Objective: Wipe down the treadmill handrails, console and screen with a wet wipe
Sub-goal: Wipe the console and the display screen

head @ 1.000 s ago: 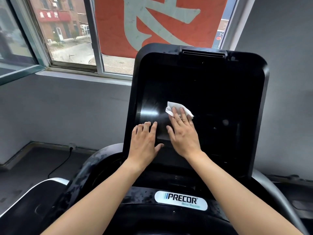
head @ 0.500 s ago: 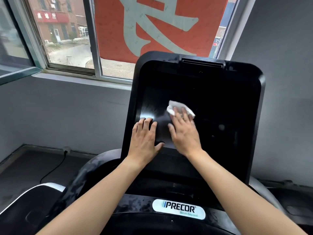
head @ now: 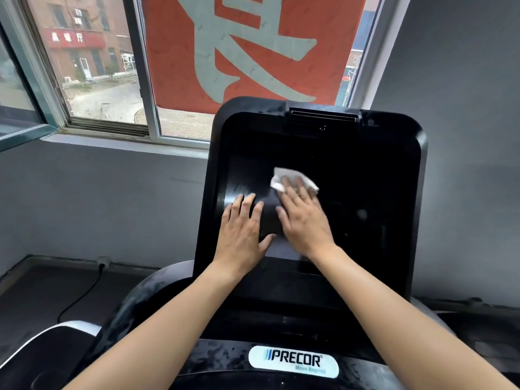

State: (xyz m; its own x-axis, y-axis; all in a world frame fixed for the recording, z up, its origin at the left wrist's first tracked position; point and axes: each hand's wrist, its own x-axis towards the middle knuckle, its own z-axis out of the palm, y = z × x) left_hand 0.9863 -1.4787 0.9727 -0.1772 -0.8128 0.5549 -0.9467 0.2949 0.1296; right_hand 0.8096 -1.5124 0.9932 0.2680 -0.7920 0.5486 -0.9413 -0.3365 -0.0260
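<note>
The treadmill's black screen (head: 360,198) stands tilted in its glossy console frame (head: 419,170). My right hand (head: 302,218) lies flat on the screen's left half, straight fingers pressing a white wet wipe (head: 284,175) against the glass; the wipe sticks out above my fingertips. Just to its left, my left hand (head: 243,232) rests flat on the screen with fingers spread, holding nothing. A curved black handrail (head: 126,308) runs down at the lower left. The lower console bar carries a white PRECOR badge (head: 292,361).
A window (head: 107,80) with a red banner behind it fills the wall above the console. Grey walls stand left and right. A black cable (head: 81,296) runs from a floor socket at the left. Another machine's rounded black-and-white part (head: 42,342) sits at lower left.
The view has tipped upward, so the console sits lower in frame. My right hand has slid the wipe slightly up and right on the screen. My left hand stays flat beside it.
</note>
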